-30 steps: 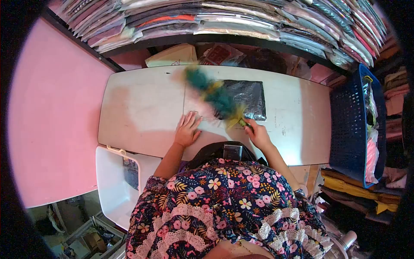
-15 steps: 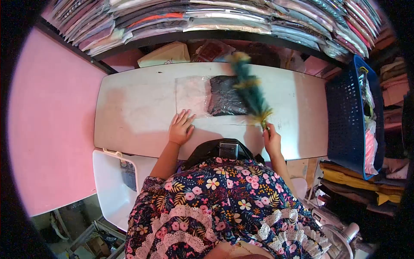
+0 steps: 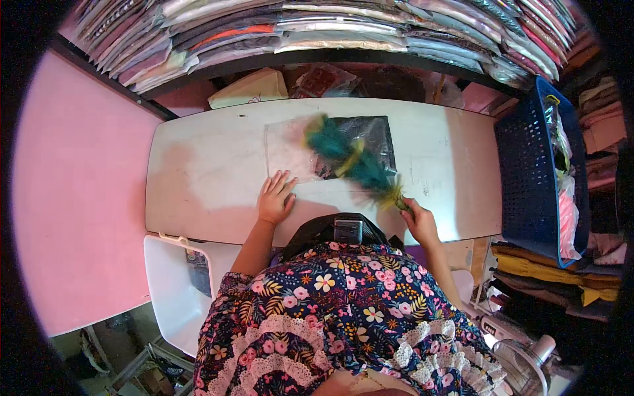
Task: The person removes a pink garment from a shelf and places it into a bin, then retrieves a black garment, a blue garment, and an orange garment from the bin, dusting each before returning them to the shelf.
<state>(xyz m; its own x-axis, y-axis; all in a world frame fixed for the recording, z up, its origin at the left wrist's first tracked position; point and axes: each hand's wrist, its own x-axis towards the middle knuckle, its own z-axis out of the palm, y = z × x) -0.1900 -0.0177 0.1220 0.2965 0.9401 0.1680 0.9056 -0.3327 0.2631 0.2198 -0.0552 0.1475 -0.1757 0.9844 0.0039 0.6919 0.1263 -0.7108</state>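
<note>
1. As the green-and-yellow duster (image 3: 350, 158) slants across the middle of the counter (image 3: 205, 158), its blurred head covers part of a dark item (image 3: 381, 135), which lies flat in the right part of a clear plastic bag (image 3: 284, 142).
2. The right hand (image 3: 422, 224) is closed round the duster's handle (image 3: 402, 206), near the bag's close right corner.
3. The left hand (image 3: 277, 201) grips nothing: it rests palm down, fingers slightly spread, at the bag's near left corner. Whether its fingertips press the bag or only the counter is hard to tell.
4. Judging by the blur, the step in hand is a brushing stroke over the bag.
5. Another stroke would call for a light, level sweep from the right hand and a steady left hand, lest the loose part ride up.
6. Farther out, a blue basket (image 3: 522, 191) stands at the counter's right end, a white bin (image 3: 168, 290) sits below its near left side, and stacked plastic packets (image 3: 343, 30) fill the shelf (image 3: 343, 57) beyond.
</note>
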